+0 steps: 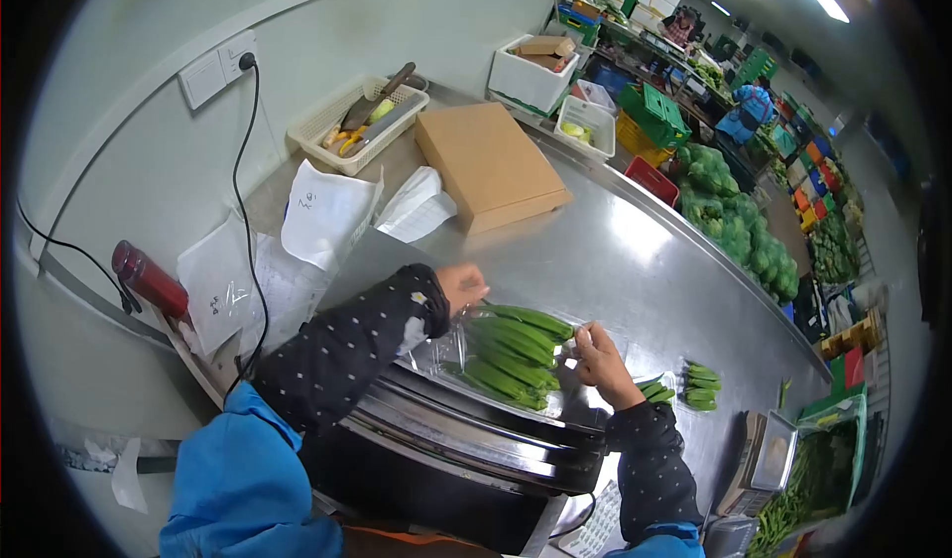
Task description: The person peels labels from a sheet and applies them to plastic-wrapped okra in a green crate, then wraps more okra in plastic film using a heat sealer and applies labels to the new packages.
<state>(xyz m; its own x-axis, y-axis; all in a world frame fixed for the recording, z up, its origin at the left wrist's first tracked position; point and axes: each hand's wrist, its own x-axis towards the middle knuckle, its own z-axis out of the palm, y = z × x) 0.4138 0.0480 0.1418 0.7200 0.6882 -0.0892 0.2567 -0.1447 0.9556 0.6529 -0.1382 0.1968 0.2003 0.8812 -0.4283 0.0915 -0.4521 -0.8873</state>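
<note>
A pack of long green pods that look like okra [511,352] lies side by side over the near edge of the steel table, above a black-and-silver wrapping machine [466,434]. Clear plastic film [448,348] shines over and around the pods. My left hand [462,288] is at the far left end of the pack, its fingers closed on the film, though the fingertips are partly hidden. At the right end, my right hand [600,358] pinches the film's edge beside the pod tips. Further right, two small bunches of the same pods [701,386] lie on the table.
A cardboard box [491,166], a basket with knives [342,146] and paper sheets [327,216] stand behind. A red bottle [149,278] and a black cable [238,176] are left. A scale [772,454] and a green crate [833,449] are right. Two people work far back.
</note>
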